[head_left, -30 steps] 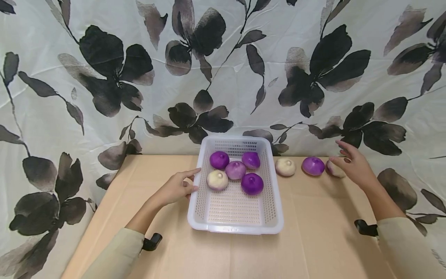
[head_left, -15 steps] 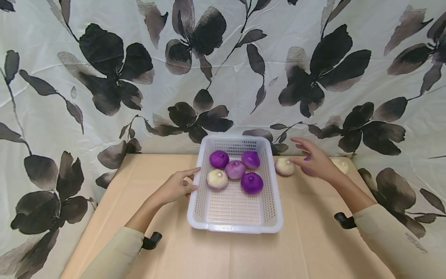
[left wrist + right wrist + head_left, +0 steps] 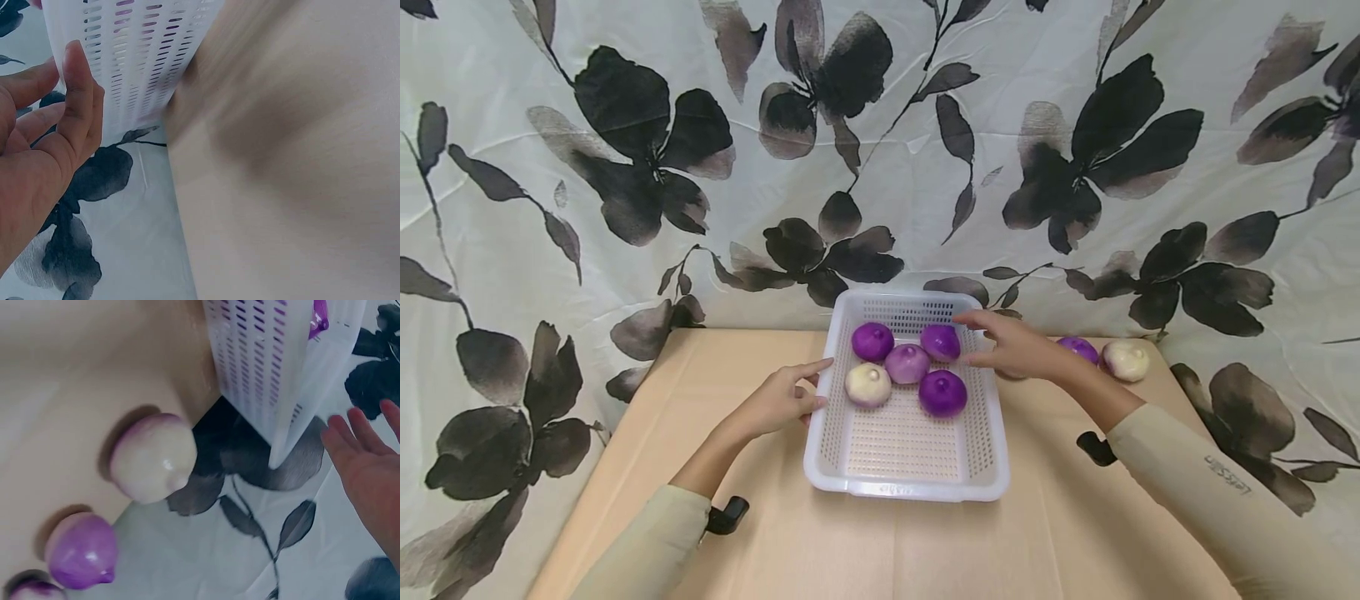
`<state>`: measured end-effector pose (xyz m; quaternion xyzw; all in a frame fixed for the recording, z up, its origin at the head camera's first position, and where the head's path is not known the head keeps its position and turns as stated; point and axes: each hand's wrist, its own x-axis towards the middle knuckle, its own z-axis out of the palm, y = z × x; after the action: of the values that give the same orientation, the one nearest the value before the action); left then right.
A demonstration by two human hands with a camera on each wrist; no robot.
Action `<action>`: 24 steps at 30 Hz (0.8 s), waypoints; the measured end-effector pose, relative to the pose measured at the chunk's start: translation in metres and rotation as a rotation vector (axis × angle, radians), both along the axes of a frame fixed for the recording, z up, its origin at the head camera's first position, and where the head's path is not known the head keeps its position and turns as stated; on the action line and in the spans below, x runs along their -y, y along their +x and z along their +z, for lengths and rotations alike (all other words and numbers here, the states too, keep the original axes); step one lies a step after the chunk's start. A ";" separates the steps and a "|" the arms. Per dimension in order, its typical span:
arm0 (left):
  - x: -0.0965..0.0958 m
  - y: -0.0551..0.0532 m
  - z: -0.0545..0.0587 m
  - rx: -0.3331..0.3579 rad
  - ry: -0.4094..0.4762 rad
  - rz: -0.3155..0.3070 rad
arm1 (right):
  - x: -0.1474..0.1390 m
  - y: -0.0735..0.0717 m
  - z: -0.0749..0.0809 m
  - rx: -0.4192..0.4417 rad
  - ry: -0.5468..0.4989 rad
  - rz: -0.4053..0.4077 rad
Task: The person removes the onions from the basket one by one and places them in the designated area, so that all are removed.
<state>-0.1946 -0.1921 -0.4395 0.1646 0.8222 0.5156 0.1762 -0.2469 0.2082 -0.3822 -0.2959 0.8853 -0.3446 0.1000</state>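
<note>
A white perforated basket (image 3: 906, 467) holds several peeled onions, mostly purple, with one whitish onion (image 3: 868, 386) at the left. My left hand (image 3: 778, 402) touches the basket's left rim with index finger and thumb; in the left wrist view, the fingertips meet the slotted wall (image 3: 134, 69). My right hand (image 3: 1011, 346) reaches over the right rim with fingers spread, close to a purple onion (image 3: 941, 342). No onion shows in the right hand (image 3: 369, 475). A pale onion (image 3: 153, 459) lies on the table outside the basket, mostly hidden by that hand in the head view.
Farther right along the table's back edge sit a purple onion (image 3: 1078, 348) and a whitish onion (image 3: 1125, 361). A pale wood-toned table (image 3: 895, 550) carries everything. Behind it hangs a floral cloth (image 3: 715, 208).
My right hand has swept left from above the rightmost onion, past the onions on the table, to the basket's right rim. My left hand stays at the left rim.
</note>
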 end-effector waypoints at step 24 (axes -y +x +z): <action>0.000 0.000 0.001 0.005 0.013 -0.010 | 0.051 -0.018 -0.029 0.174 0.484 0.230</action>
<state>-0.1950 -0.1919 -0.4387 0.1685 0.8175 0.5205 0.1800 -0.2652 0.1567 -0.4111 -0.3311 0.8906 -0.1338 0.2818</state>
